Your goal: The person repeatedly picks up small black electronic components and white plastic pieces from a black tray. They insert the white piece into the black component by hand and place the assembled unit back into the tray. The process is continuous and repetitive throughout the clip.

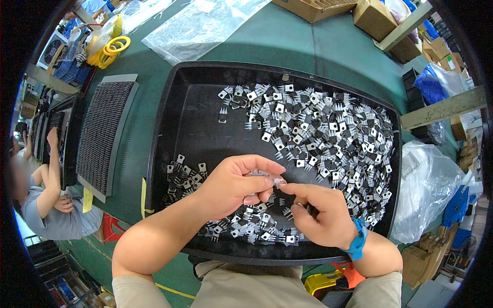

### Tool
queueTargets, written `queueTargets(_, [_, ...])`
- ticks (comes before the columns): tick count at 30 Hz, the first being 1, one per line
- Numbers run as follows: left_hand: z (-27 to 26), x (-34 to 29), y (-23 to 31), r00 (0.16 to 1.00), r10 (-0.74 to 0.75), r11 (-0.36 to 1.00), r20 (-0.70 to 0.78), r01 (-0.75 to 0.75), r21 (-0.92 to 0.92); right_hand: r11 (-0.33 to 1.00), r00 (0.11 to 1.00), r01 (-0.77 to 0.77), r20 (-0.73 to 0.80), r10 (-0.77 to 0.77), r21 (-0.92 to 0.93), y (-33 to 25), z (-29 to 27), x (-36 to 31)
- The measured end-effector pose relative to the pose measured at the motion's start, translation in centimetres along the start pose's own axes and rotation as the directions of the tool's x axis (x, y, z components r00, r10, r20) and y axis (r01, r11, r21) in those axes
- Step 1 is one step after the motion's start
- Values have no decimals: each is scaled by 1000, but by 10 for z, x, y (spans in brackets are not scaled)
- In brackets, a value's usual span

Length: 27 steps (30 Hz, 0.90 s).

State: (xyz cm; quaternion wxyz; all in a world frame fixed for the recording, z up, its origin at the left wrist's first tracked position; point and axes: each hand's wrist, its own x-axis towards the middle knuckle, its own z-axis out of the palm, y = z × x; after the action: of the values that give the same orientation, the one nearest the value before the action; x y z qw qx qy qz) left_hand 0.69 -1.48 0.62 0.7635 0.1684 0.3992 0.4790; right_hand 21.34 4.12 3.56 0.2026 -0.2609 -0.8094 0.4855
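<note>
Black plastic makes up the wide rectangular tray [200, 123] on the green desk [295, 43], with a grey board of dense black rows [105, 133] to its left, a clear flat plastic bag [203, 25] beyond, and a crumpled translucent bag [426, 192] just to its right. At the far left sits a co-worker in a grey shirt [49, 213]. Above the tray's near part, the left hand [231, 185] pinches a small pale piece [278, 181], mostly hidden by fingers; the right hand [323, 210] brings its index fingertip against or beside it, and whether that grip closes on anything I cannot tell. Both forearms cross the near rim. Loose black components with holed silver tabs and thin metal legs [334, 138] heap the tray's right side, with smaller piles nearer the body.
</note>
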Motion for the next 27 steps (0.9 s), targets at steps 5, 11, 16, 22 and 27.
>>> queueTargets(5, [-6,1,-2,997,19,1000,73,-17,-17,962,983,-171,102,152,211,3,-4,-2])
queueTargets(11, [3,-2,2,999,23,998,44,-20,-59,949,982,-164,-43,182,268,6,-1,-6])
queueTargets(16, [3,-2,2,998,13,999,64,-11,-38,989,966,-80,-233,108,127,3,5,-6])
queueTargets(22, [2,-3,0,997,0,1000,73,1,-3,999,982,-50,-185,47,-10,-5,1,-3])
queueTargets(27, [5,-2,1,998,-16,999,62,13,43,997,981,25,-190,-38,-67,-3,2,-2])
